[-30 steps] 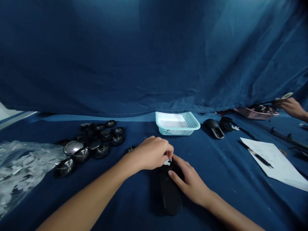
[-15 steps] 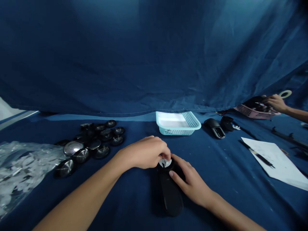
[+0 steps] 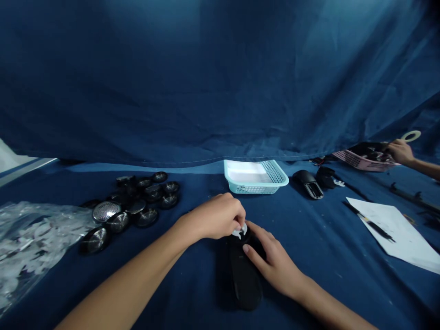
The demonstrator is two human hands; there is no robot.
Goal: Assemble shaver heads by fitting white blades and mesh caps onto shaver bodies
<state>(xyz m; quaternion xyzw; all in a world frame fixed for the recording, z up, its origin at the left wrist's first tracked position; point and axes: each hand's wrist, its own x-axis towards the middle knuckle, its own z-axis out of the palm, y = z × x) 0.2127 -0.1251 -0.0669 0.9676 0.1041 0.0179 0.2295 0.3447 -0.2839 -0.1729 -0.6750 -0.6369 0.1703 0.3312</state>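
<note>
Left hand (image 3: 216,219) pinches 1 white part (image 3: 239,231) atop black housing (image 3: 244,282), near the table's (image 3: 192,298) front edge; right hand (image 3: 273,259), loosely curled, grips black housing.

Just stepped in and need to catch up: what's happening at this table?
A person is working with bare hands on a blue cloth. The left hand pinches a small white part at the top end of a black housing, which lies flat while the right hand grips it. Round mesh caps lie piled to the left, and a light-blue basket sits behind. At far right another person's hand is at a pink basket.
</note>
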